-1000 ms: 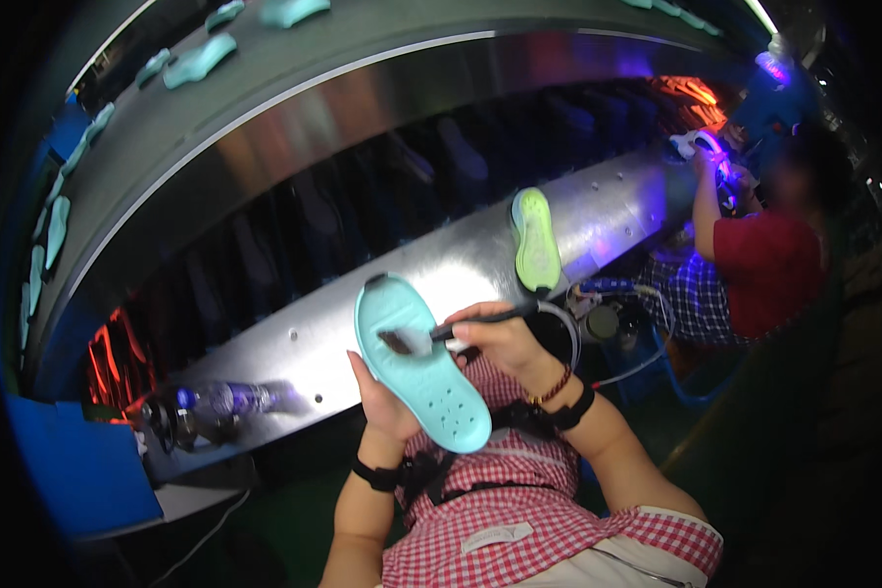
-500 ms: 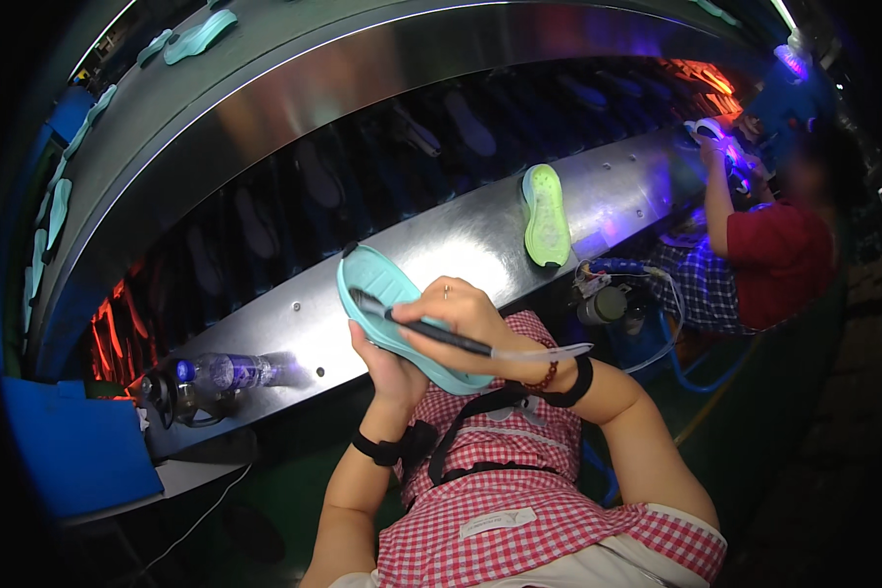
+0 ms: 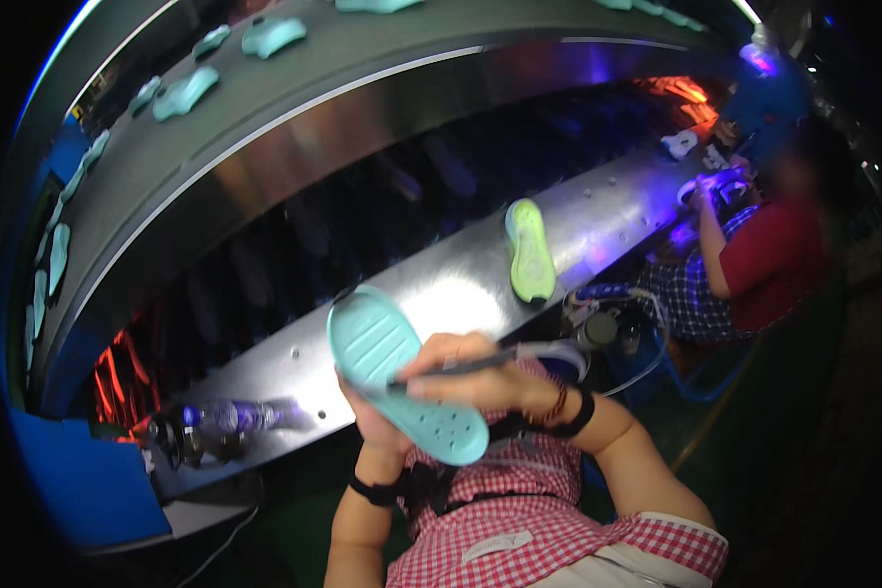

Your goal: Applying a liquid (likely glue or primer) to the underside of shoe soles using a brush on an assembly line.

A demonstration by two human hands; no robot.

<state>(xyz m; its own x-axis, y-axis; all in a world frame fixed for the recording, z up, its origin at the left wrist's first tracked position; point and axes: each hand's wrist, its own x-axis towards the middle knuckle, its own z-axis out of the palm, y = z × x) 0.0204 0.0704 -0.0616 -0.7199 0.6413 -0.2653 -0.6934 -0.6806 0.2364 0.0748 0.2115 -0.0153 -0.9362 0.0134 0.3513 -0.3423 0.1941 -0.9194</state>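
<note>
My left hand (image 3: 382, 431) holds a teal shoe sole (image 3: 402, 367) from below, tread side up, in front of my chest. My right hand (image 3: 461, 370) lies across the sole and grips a thin dark brush (image 3: 461, 365), whose tip touches the sole's middle. A lime-green sole (image 3: 530, 250) lies on the shiny metal shelf (image 3: 441, 294) just beyond my hands.
A conveyor (image 3: 265, 108) curves overhead with several teal soles (image 3: 186, 93) on it. A plastic bottle (image 3: 230, 419) lies on the shelf at left, next to a blue bin (image 3: 78, 480). A co-worker in a red top (image 3: 769, 265) works at right under violet light. A small pot (image 3: 598, 328) stands near my right wrist.
The teal sole has tilted flatter and lower toward my chest, and my right hand with the brush has slid down along it. The view has shifted slightly.
</note>
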